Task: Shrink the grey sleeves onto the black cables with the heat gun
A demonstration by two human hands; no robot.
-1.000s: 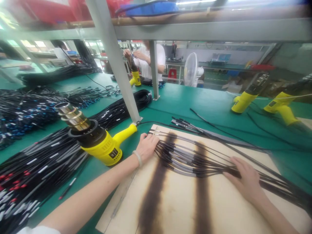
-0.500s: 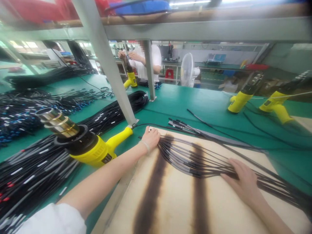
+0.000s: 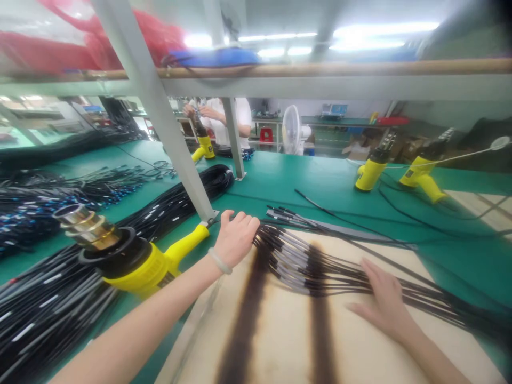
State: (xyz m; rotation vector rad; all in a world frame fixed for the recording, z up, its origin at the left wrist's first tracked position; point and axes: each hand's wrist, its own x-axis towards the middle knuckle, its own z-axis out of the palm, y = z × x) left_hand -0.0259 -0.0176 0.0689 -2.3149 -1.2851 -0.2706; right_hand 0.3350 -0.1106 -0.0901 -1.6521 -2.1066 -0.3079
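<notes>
A bundle of thin black cables (image 3: 320, 269) fans across a wooden board (image 3: 280, 341) marked with two dark scorch stripes. My left hand (image 3: 236, 237) is curled around the gathered left ends of the cables at the board's far left corner. My right hand (image 3: 380, 298) lies flat with fingers stretched out on the cables further right, blurred by motion. A yellow heat gun (image 3: 128, 258) with a brass nozzle lies on its side just left of my left hand.
Piles of black cables (image 3: 48, 298) cover the green table (image 3: 320, 181) at the left. A grey frame post (image 3: 160, 122) stands behind the heat gun. Two more yellow heat guns (image 3: 370, 170) rest at the far right. A person in white works at the back beside a fan (image 3: 294, 128).
My left hand has curled around the cable ends and lifted slightly. My right hand has shifted a little left along the cables. The camera has tilted up.
</notes>
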